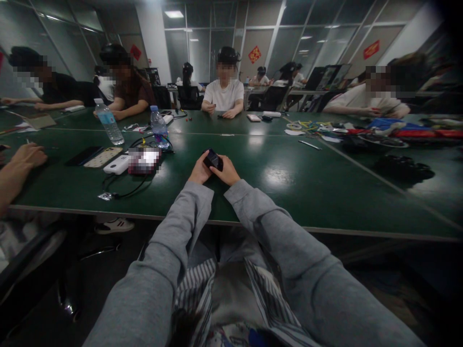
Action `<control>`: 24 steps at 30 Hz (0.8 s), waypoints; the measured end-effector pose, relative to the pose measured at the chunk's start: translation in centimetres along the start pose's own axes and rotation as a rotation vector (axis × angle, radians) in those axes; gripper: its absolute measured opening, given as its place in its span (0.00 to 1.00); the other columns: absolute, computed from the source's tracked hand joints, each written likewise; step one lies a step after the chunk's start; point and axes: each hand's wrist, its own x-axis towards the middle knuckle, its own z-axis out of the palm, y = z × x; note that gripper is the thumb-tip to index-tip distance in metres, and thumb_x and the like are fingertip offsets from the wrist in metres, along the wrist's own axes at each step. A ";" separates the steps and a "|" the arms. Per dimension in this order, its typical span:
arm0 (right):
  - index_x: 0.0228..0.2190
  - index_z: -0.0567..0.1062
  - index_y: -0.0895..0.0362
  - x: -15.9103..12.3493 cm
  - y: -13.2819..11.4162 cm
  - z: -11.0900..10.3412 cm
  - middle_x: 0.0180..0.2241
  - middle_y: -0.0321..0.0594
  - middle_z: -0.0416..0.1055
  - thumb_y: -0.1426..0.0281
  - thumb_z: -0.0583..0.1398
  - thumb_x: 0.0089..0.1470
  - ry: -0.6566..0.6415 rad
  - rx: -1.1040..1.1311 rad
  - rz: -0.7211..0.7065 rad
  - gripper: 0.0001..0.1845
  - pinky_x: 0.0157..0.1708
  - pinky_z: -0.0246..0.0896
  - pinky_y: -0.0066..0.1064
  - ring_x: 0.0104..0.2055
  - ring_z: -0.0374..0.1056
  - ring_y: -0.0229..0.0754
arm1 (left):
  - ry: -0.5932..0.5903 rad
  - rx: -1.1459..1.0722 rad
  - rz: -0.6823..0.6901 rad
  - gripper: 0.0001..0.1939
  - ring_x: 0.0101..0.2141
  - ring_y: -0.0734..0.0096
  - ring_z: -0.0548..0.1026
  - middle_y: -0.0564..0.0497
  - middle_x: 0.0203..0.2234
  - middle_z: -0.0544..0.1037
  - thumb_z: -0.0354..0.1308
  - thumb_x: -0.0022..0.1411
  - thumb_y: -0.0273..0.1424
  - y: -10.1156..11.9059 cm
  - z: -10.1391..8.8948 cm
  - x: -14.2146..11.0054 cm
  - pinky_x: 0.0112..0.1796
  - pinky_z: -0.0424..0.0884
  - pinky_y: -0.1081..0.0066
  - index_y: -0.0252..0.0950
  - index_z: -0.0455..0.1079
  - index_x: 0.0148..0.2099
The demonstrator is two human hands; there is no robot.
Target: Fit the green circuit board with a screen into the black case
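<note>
A small black device with a lit screen [212,158] is held between my two hands, just above the green table [231,205]. My left hand [198,169] is closed round its left side. On the other side my right hand [228,171] grips it, with the thumb lying over its lower front. The screen shows faint light marks, too small to read. What exact kind of device it is, I cannot make out. The fingers behind it are hidden.
Left of my hands lie a white power bank [116,164], a phone in a patterned case [103,157], a dark phone [84,156] and a black cable [132,189]. Two water bottles [108,123] stand behind. Tangled cables [307,126] lie right. People sit around; a neighbour's hand [29,156] rests left.
</note>
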 end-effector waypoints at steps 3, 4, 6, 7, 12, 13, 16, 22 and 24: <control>0.52 0.66 0.57 -0.1 -0.4 -0.2 0.51 0.53 0.67 0.55 0.63 0.49 0.006 0.036 0.039 0.33 0.58 0.54 0.49 0.54 0.63 0.55 | 0.005 -0.003 -0.026 0.16 0.40 0.60 0.79 0.45 0.31 0.81 0.56 0.63 0.42 0.1 0.1 -0.3 0.47 0.72 0.61 0.33 0.74 0.41; 0.52 0.66 0.57 -0.1 -0.6 -0.2 0.51 0.52 0.68 0.55 0.63 0.49 0.010 0.040 0.048 0.32 0.58 0.54 0.49 0.54 0.63 0.55 | 0.010 -0.002 -0.031 0.18 0.41 0.59 0.79 0.44 0.32 0.81 0.55 0.63 0.44 0.2 0.2 -0.4 0.47 0.72 0.60 0.33 0.74 0.42; 0.51 0.67 0.56 -0.1 -1.0 -0.4 0.50 0.51 0.68 0.57 0.63 0.49 0.024 0.041 0.057 0.30 0.57 0.54 0.49 0.54 0.63 0.55 | 0.012 0.003 -0.040 0.22 0.42 0.58 0.78 0.43 0.32 0.81 0.54 0.63 0.47 0.2 0.1 -0.4 0.48 0.71 0.59 0.33 0.74 0.43; 0.51 0.67 0.56 -0.1 -1.2 -0.6 0.50 0.50 0.68 0.57 0.63 0.49 0.035 0.040 0.062 0.30 0.57 0.55 0.48 0.53 0.63 0.55 | 0.010 0.005 -0.044 0.23 0.42 0.57 0.78 0.43 0.32 0.80 0.53 0.63 0.49 0.2 0.0 -0.4 0.48 0.71 0.59 0.33 0.74 0.43; 0.51 0.66 0.56 0.0 -2.3 -1.4 0.50 0.50 0.68 0.55 0.62 0.50 0.135 0.086 0.077 0.30 0.56 0.55 0.47 0.53 0.63 0.55 | 0.015 -0.011 -0.040 0.29 0.41 0.57 0.78 0.43 0.32 0.80 0.50 0.62 0.55 0.1 -0.4 -0.1 0.47 0.71 0.59 0.33 0.74 0.45; 0.51 0.66 0.56 0.1 -2.4 -1.6 0.50 0.50 0.68 0.55 0.61 0.50 0.166 0.096 0.075 0.29 0.56 0.55 0.47 0.53 0.63 0.55 | 0.019 -0.021 -0.035 0.30 0.40 0.58 0.79 0.43 0.31 0.80 0.50 0.62 0.55 0.1 -0.4 0.0 0.46 0.72 0.59 0.34 0.73 0.46; 0.53 0.64 0.55 0.3 -2.4 -2.3 0.51 0.49 0.67 0.55 0.59 0.53 0.275 0.094 0.075 0.28 0.57 0.55 0.46 0.55 0.62 0.53 | 0.037 -0.064 -0.029 0.30 0.36 0.60 0.79 0.44 0.30 0.79 0.50 0.61 0.55 0.2 -0.6 0.0 0.45 0.72 0.60 0.33 0.73 0.46; 0.56 0.62 0.56 0.9 -0.5 -3.4 0.55 0.51 0.64 0.56 0.57 0.55 0.369 -0.004 0.176 0.30 0.59 0.52 0.50 0.58 0.59 0.54 | 0.037 -0.162 -0.035 0.30 0.38 0.57 0.78 0.40 0.32 0.79 0.49 0.62 0.54 0.3 -0.9 0.1 0.43 0.73 0.58 0.31 0.72 0.46; 0.56 0.62 0.57 1.0 0.2 -3.4 0.55 0.52 0.65 0.58 0.58 0.54 0.365 -0.048 0.208 0.31 0.59 0.53 0.50 0.58 0.60 0.55 | 0.042 -0.185 -0.026 0.30 0.39 0.56 0.78 0.40 0.32 0.79 0.48 0.63 0.53 0.2 -1.0 0.2 0.43 0.73 0.57 0.30 0.72 0.46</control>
